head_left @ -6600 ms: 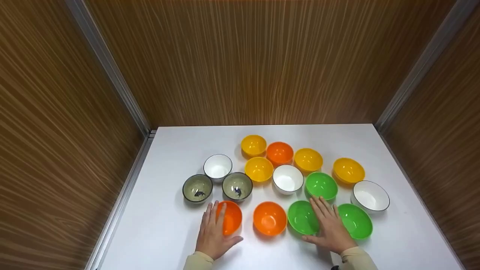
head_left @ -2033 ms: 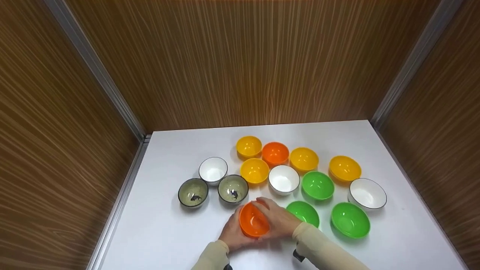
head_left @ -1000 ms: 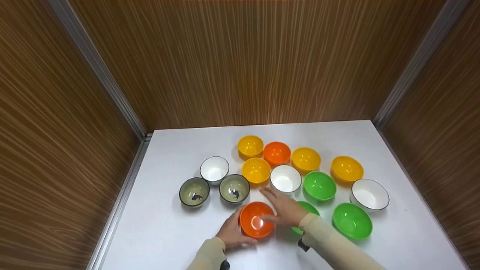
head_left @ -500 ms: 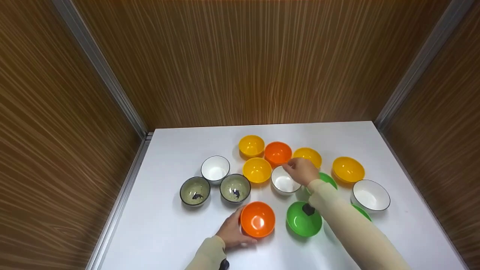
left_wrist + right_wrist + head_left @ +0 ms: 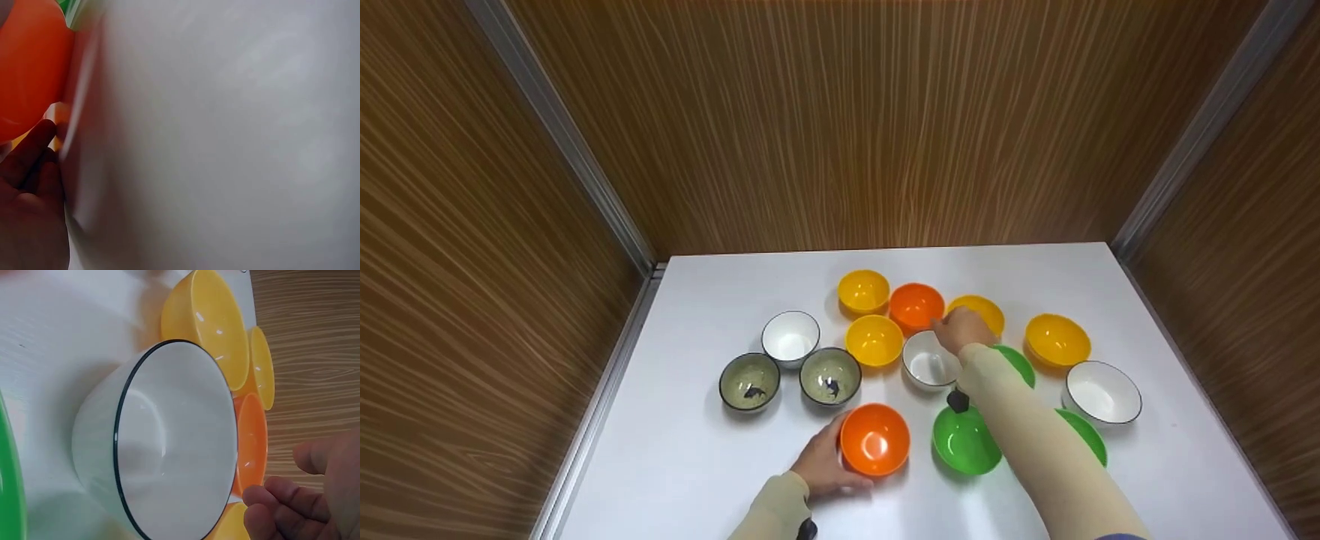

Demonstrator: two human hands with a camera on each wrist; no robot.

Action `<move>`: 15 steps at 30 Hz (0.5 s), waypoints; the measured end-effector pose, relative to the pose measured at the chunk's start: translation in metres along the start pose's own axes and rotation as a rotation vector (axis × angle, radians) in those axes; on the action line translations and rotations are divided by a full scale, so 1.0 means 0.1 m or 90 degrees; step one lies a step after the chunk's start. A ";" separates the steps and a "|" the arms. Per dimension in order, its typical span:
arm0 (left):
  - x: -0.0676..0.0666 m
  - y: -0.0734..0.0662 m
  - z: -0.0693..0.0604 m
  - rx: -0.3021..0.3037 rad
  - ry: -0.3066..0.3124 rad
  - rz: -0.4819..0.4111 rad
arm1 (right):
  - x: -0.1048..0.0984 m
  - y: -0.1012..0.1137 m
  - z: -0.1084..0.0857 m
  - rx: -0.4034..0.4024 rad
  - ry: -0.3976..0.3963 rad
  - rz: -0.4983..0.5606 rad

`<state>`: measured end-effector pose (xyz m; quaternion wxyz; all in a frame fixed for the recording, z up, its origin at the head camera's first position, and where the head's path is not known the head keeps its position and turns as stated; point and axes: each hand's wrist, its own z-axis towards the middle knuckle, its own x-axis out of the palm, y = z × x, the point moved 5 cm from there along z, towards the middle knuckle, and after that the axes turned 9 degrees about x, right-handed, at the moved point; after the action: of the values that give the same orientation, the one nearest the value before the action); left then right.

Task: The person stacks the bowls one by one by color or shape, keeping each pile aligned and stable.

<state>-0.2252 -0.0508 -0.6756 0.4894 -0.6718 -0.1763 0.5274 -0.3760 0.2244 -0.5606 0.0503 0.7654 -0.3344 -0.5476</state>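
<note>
Near orange bowl [image 5: 875,440] within the left hand [image 5: 825,461]; far orange bowl [image 5: 915,306] just beside the right hand [image 5: 966,330].
We see the left thumb and fingers curved round the wall; the right fingers curl loosely, thumb apart, holding nothing, contact with the far rim unclear. For a clean reach, we would lift the right fingers clear of the white bowl [image 5: 924,364] just beside them and steady the left grip. Both orange bowls look glossy, plain and mouth up.
</note>
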 end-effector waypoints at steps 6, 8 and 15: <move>-0.01 -0.02 0.01 0.004 0.000 -0.013 | 0.07 -0.02 0.05 0.011 -0.030 -0.016; -0.01 -0.02 0.01 0.006 0.001 -0.014 | 0.10 -0.03 0.07 0.012 -0.039 -0.017; 0.00 -0.02 0.01 0.018 0.002 -0.017 | 0.13 -0.06 0.13 -0.001 -0.087 -0.027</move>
<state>-0.2256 -0.0498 -0.6742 0.5061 -0.6634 -0.1773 0.5218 -0.3823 0.2252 -0.5792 0.0160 0.7332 -0.3203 -0.5996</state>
